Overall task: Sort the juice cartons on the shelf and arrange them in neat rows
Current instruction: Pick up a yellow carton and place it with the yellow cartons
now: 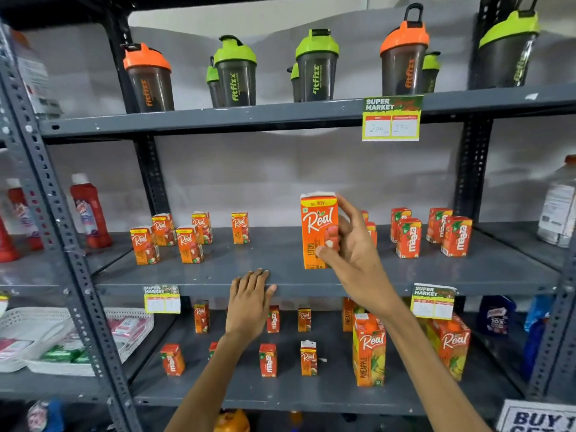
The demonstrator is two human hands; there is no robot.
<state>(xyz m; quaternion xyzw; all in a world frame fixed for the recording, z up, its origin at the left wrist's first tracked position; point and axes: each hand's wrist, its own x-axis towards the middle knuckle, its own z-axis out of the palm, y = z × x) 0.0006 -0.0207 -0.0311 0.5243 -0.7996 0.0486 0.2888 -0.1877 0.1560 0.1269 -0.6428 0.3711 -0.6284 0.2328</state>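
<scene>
My right hand (355, 244) grips an orange Real litchi carton (318, 229), upright just above the middle shelf (218, 285). My left hand (249, 300) rests flat on that shelf's front edge, holding nothing. Several Real cartons (187, 244) stand in a loose group at the shelf's left. Several Maaza cartons (408, 236) stand at its right. Partly hidden behind my right hand are more small cartons (371, 232). On the lower shelf (280, 397), small Real and Maaza cartons (268, 360) stand scattered, next to tall Real pineapple cartons (369, 350).
Shaker bottles (316, 65) with green and orange lids line the top shelf. Price tags (391, 118) hang from shelf edges. Red bottles (88, 210) and a white basket (34, 335) fill the left rack. A large clear bottle (558, 207) stands on the right.
</scene>
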